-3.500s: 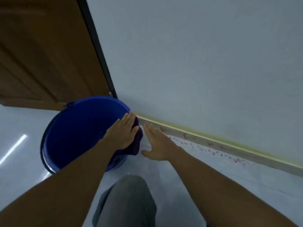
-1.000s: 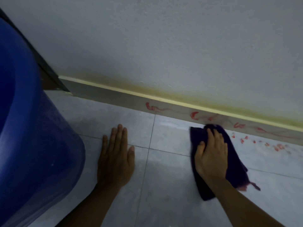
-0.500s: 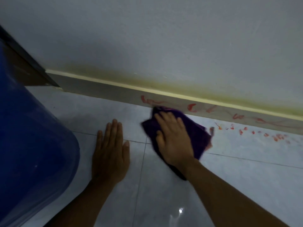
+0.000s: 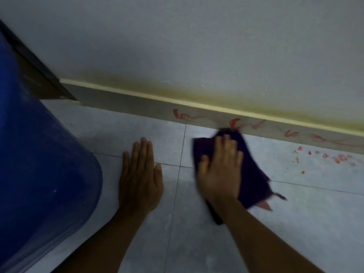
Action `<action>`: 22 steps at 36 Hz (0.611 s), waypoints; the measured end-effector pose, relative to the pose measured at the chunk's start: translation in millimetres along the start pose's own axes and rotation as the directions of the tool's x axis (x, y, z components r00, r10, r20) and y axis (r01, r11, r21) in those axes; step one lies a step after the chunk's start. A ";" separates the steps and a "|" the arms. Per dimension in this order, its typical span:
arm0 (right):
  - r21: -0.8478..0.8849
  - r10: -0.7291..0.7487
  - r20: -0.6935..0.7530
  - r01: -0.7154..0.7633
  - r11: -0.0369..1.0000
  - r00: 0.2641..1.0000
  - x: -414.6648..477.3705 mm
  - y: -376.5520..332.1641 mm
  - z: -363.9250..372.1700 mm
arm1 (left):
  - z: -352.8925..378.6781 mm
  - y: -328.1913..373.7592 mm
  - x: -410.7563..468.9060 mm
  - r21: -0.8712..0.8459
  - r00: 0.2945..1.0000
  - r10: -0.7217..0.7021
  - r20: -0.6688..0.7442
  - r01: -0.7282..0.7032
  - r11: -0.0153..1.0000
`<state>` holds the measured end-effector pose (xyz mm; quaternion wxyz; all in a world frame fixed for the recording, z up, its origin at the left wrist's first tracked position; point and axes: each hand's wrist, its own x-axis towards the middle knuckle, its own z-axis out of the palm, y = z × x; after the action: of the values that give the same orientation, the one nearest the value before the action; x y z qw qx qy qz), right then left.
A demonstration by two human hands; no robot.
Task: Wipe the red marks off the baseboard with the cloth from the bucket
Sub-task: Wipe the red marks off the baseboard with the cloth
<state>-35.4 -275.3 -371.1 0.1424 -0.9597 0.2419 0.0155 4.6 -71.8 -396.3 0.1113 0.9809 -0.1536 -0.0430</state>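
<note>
A grey baseboard (image 4: 137,104) with a cream top strip runs along the foot of the wall, and red marks (image 4: 185,115) are scrawled along it toward the right. My right hand (image 4: 220,170) lies flat on a dark purple cloth (image 4: 254,174) and presses it to the floor tiles. The cloth's far edge touches the baseboard just under one red mark. My left hand (image 4: 140,174) rests flat on the tiles, fingers together, holding nothing. The blue bucket (image 4: 39,174) fills the left side, close to my left hand.
Red spots (image 4: 338,157) dot the floor tile at the right, near the baseboard. A dark door frame (image 4: 39,73) meets the baseboard's left end behind the bucket. Pale floor tiles (image 4: 295,223) spread toward me.
The cloth came out of the bucket and down to the floor. In the last second my right hand swept it left along the baseboard and back to the right. My left hand stayed planted.
</note>
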 end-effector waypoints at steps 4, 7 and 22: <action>0.021 -0.372 0.104 0.372 0.928 0.922 11.7 -66.3 16.9 | 1.3 -2.0 0.0 0.016 1.000 0.008 0.019 -0.009 1.000; -0.003 -0.468 0.146 0.473 0.881 0.872 24.8 -63.9 18.8 | 2.4 -4.0 0.5 0.028 0.999 0.028 0.020 -0.028 0.999; -0.097 -0.101 0.053 0.106 0.990 0.993 21.3 141.2 -40.4 | -13.2 51.0 16.5 -0.183 0.951 0.309 0.031 -0.299 0.937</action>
<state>-84.3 -415.3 -372.0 0.1007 -0.9762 0.1872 0.0429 7.0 -121.5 -372.5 0.1983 0.9300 -0.3021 -0.0676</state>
